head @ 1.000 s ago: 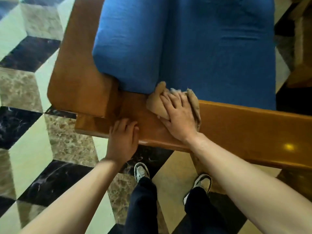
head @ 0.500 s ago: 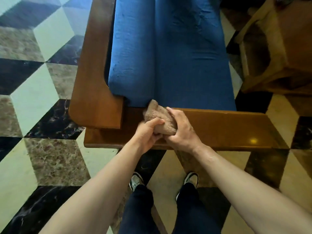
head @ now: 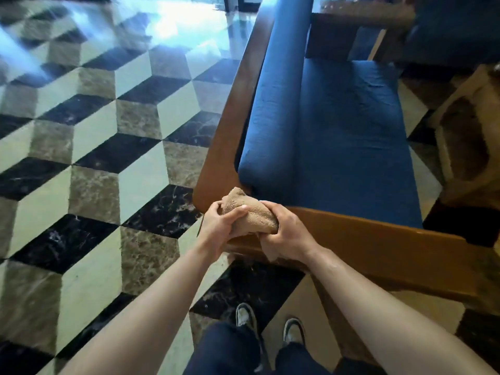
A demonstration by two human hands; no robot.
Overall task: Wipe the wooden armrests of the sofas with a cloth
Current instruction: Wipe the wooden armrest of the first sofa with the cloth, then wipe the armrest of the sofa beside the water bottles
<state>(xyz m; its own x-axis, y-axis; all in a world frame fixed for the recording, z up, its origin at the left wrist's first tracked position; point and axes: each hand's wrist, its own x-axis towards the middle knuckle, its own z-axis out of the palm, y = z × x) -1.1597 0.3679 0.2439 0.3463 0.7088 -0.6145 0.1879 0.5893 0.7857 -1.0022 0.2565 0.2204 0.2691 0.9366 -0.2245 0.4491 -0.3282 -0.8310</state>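
A tan cloth (head: 251, 213) is bunched up between both my hands, just above the near wooden armrest (head: 378, 239) of a blue-cushioned sofa (head: 338, 136). My left hand (head: 219, 228) grips the cloth's left end, fingers curled over it. My right hand (head: 286, 234) grips its right end, and a corner of cloth hangs below that fist. The cloth is lifted off the wood. The sofa's wooden back rail (head: 232, 125) runs away on the left of the cushions.
A shiny marble floor (head: 94, 158) in a cube pattern spreads to the left. A wooden side table (head: 470, 147) stands to the right of the sofa. More dark furniture (head: 446, 31) sits at the far end. My feet (head: 270, 326) stand beside the armrest.
My right hand pressed the cloth flat on the armrest; my left hand came off the wood and took hold of it. Both hands now hold it bunched and lifted. The view rose.
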